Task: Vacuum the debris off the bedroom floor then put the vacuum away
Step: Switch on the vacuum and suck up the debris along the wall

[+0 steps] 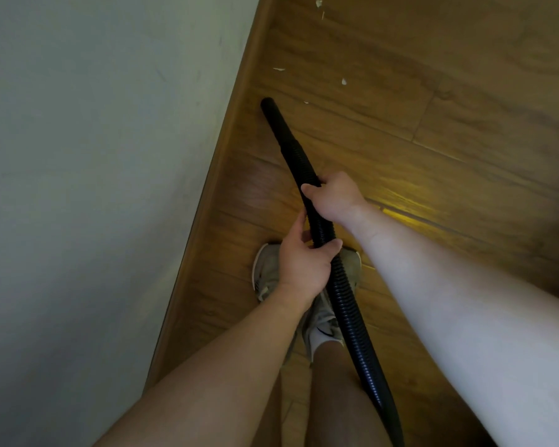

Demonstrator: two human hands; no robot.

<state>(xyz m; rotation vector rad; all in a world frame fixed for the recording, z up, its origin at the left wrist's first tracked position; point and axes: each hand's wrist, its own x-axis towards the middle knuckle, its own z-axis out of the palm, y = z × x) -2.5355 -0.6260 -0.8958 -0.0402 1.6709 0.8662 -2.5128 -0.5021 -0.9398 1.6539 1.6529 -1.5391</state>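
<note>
Gripped by my left hand (299, 266) low and right hand (334, 196) higher, the black ribbed plastic vacuum hose (346, 295): vacuuming step, I judge.
Its nozzle (269, 108) sits upper centre by the skirting (226, 150); next I'd push it up-frame to the pale scraps (344, 81) on the brown wood-plank floor (400, 140).

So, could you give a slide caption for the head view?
Left hand and right hand grip the hose, nozzle by the wall, white debris ahead on the floor.
</note>
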